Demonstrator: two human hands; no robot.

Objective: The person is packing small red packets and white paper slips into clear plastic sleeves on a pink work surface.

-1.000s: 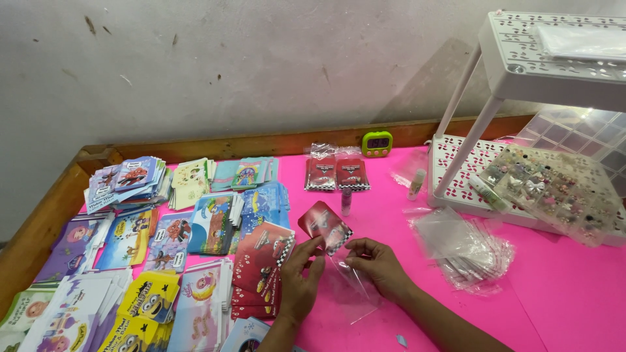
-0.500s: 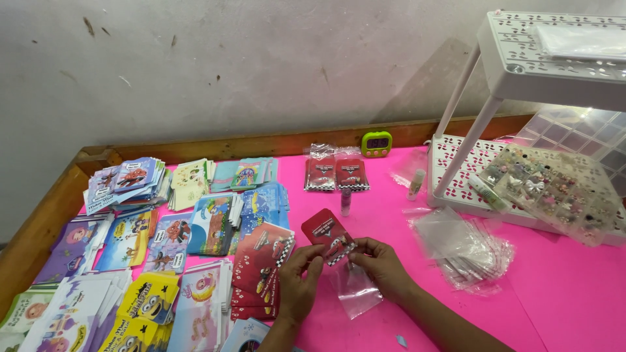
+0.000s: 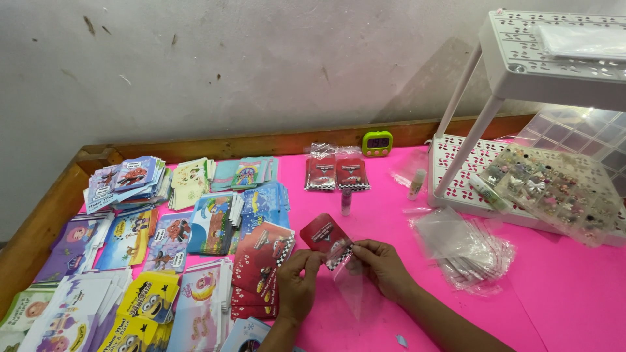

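Stacks of picture cards (image 3: 215, 221) fill the pink table's (image 3: 561, 306) left half; near the front edge, the left hand (image 3: 297, 283) pinches a red card (image 3: 326, 236), fingers clamped on its lower corner; the right hand (image 3: 381, 267) grips a clear sleeve (image 3: 352, 287); the card's corner could snag the limp sleeve mouth and crease.

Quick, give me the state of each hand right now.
Left hand: closed on the red card.
Right hand: pinching the clear plastic sleeve at the card's lower edge.
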